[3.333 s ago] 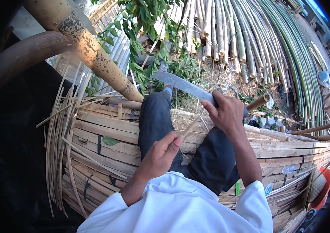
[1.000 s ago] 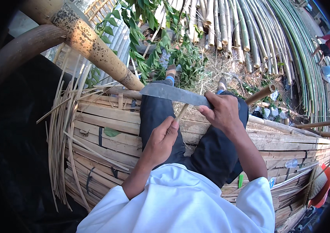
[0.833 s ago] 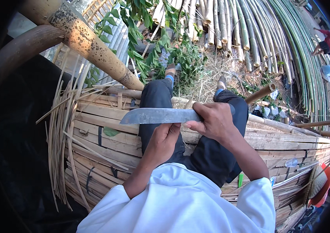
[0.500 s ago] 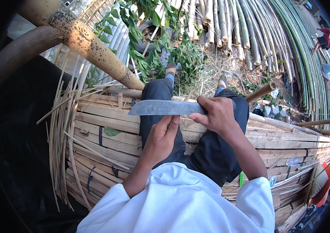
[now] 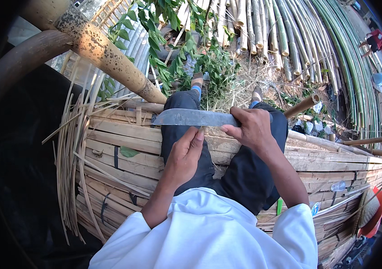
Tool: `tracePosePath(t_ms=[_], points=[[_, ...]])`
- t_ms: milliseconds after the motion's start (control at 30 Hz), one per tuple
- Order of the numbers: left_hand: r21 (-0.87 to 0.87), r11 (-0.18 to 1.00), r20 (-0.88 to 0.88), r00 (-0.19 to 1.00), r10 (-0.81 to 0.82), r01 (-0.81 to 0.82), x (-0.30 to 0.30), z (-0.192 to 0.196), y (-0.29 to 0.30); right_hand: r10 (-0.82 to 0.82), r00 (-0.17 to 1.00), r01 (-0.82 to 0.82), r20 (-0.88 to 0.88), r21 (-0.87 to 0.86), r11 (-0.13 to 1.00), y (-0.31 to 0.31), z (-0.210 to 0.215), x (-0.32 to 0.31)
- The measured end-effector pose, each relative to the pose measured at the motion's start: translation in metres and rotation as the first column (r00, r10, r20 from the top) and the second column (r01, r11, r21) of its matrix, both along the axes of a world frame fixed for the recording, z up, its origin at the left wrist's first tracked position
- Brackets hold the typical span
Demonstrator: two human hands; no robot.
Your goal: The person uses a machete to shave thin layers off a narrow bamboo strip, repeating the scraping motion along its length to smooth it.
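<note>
The person sits on a stack of split bamboo slats [image 5: 123, 148], legs in dark trousers stretched out over its edge. The right hand [image 5: 251, 130] is closed around the handle of a broad knife [image 5: 195, 118], and the blade now lies flat and level across the left thigh, tip pointing to the person's left. About three seconds back that same blade was raised and slanted up toward the leaves; since then it has swung down and turned sideways, and over the last half second it has hardly shifted.

The left hand [image 5: 183, 157] rests on the left leg just under the blade, fingers curled loosely, their tips up against a thin pale bamboo strip [image 5: 203, 132] at the blade's lower edge. Whether the fingers actually pinch that strip I cannot tell from here. Earlier this hand sat lower on the thigh, farther from the knife; it has crept up to meet the metal.

A thick mottled bamboo pole [image 5: 105, 56] leans across the upper left, ending near the left knee. Loose thin splints [image 5: 72, 157] fan off the left end of the stack. Beyond the feet lie leafy green branches [image 5: 177, 49] and a long row of green bamboo stems [image 5: 334, 54].
</note>
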State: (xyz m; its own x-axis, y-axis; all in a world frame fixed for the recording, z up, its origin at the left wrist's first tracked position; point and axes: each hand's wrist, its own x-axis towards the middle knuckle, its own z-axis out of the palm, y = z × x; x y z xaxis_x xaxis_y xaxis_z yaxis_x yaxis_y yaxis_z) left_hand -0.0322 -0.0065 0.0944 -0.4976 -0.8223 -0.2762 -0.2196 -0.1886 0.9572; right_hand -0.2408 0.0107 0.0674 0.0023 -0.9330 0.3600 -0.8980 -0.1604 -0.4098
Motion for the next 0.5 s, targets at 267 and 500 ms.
tracePosePath(t_ms=[267, 500], points=[[0.000, 0.999, -0.147, 0.988, -0.041, 0.041, 0.006, -0.002, 0.006, -0.197, 0.920, 0.165, 0.339, 0.120, 0.979, -0.006, -0.020, -0.036], [0.098, 0.994, -0.211, 0.977, -0.035, 0.057, -0.005, -0.005, 0.007, 0.150, 0.974, -0.137, 0.168, -0.085, 0.987, 0.009, 0.002, 0.007]])
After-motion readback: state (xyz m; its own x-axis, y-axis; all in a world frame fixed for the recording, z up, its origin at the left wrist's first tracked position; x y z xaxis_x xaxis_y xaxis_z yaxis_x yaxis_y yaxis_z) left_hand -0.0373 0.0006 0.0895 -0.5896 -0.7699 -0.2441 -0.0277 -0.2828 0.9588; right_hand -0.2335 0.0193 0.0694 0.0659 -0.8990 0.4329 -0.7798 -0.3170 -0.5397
